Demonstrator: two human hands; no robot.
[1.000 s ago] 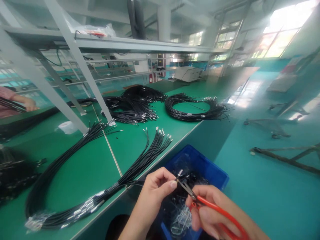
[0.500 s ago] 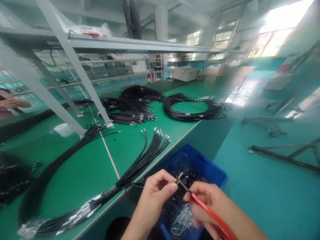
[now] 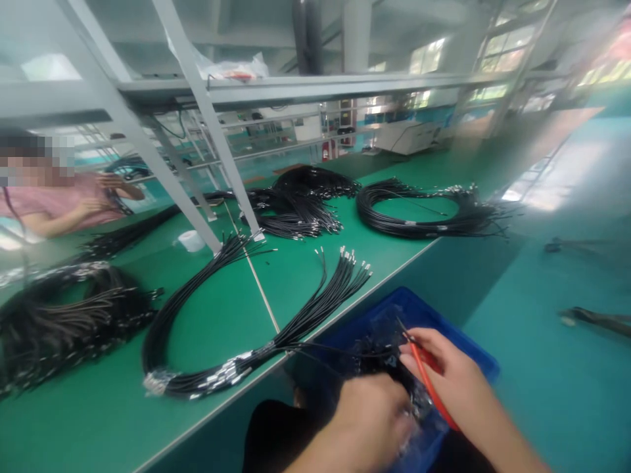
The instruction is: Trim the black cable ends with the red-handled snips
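In the head view, the right hand [image 3: 456, 374] grips a pair of red-handled scissors [image 3: 432, 387] above the blue bin [image 3: 486, 358], just outside the near edge of the green surface [image 3: 290, 276]. The handles are smooth and bright red, the slim tip dark; whether the blades are parted I cannot tell. Their long axis slants, handle ends toward the person, tip toward the bin's far corner.

The left hand [image 3: 372, 410], blurred, is over the bin's near part with its fingers curled; I cannot tell whether it holds anything.

A black cable bundle [image 3: 261, 355] lies along the near edge of the surface, bent into a U, with shiny silvery wrapping at its bend and along its near arm. That arm runs roughly parallel to the edge, its pale-tipped ends fanning toward the surface's far right. A few strands cross the edge toward the bin.
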